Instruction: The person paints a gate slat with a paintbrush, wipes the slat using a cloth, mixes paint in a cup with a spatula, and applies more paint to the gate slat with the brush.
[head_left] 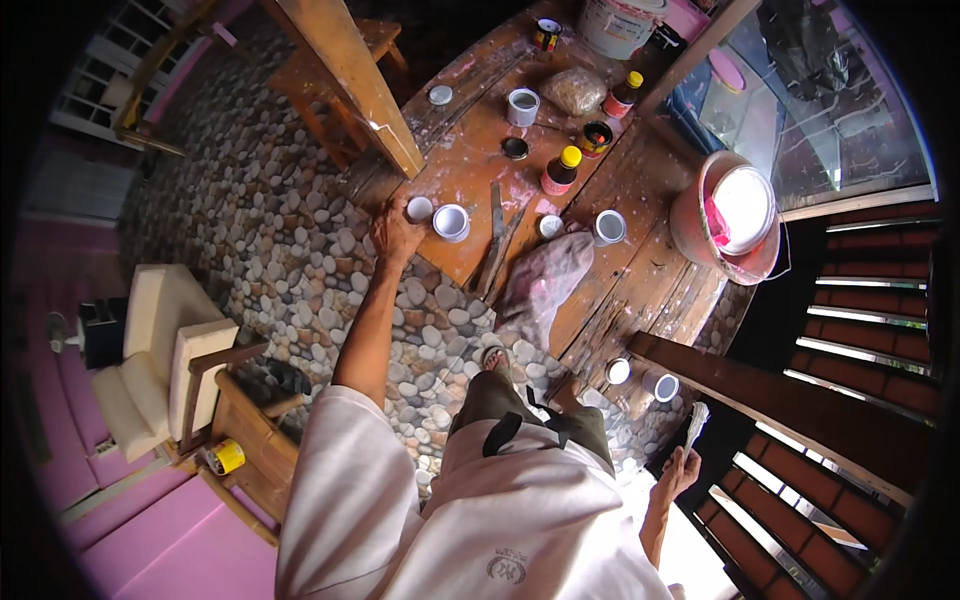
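My left hand [398, 236] is at the table's left edge, its fingers closed on a small pale round lid [419, 209]. Right beside that lid stands an open paint can [451, 223] with a whitish inside. Out to the right, my right hand [681, 473] grips a paintbrush [697, 425] by its handle, bristles pointing up and coated whitish. Near the brush are another open can [660, 386] and a white lid [619, 371]. A paint-stained cloth [548, 285] hangs over the table edge between my hands.
On the paint-spattered wooden table [640, 275] are bottles with yellow caps [570, 157], more cans [522, 106], a long flat blade-like tool [495, 235] and a pink-smeared bucket [690, 215]. A wooden post [350, 85] rises at the left; a slatted railing [850, 325] runs along the right.
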